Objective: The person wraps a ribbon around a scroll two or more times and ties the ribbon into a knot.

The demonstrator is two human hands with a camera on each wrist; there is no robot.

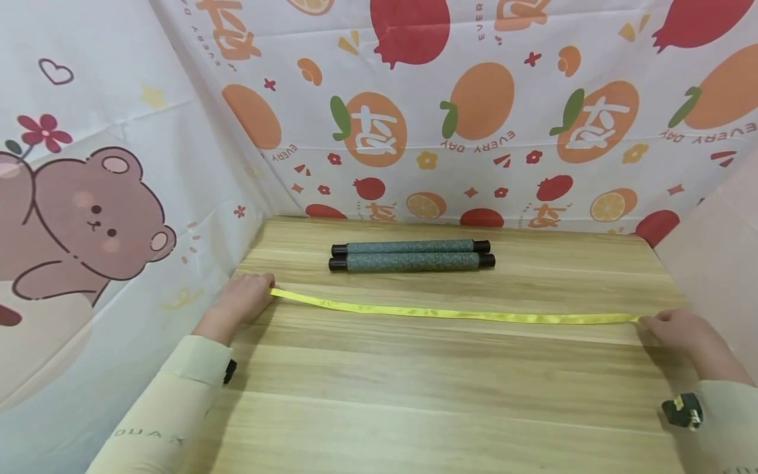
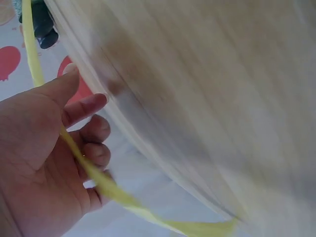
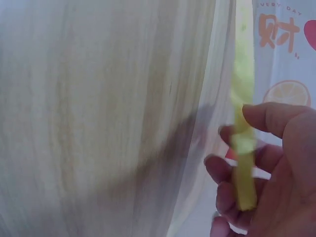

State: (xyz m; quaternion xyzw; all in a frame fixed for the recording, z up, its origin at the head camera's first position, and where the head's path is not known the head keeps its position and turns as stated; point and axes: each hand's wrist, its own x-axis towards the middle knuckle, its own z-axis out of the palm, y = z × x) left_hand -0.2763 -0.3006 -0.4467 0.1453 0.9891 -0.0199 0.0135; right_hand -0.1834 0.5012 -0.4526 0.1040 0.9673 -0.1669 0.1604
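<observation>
A narrow yellow ribbon [image 1: 414,312] stretches across the wooden table in the head view, sagging slightly along its middle. At its left end, my left hand [image 1: 247,297] pinches it between thumb and fingers. The left wrist view shows a loose tail of the ribbon [image 2: 123,196] running across the palm side of the fingers. My right hand [image 1: 681,329] pinches the other end. In the right wrist view, the ribbon's short cut end [image 3: 244,187] hangs past the thumb and over the curled fingers. Beyond the ribbon lie two green patterned scrolls [image 1: 411,262] with black end knobs, side by side.
The wood-grain table [image 1: 414,395] extends under both arms. A white cloth with printed fruit [image 1: 426,131] hangs behind its far edge, and a bear-print cloth [image 1: 195,131] hangs at the left. A pale pink surface [image 1: 719,263] borders the right side.
</observation>
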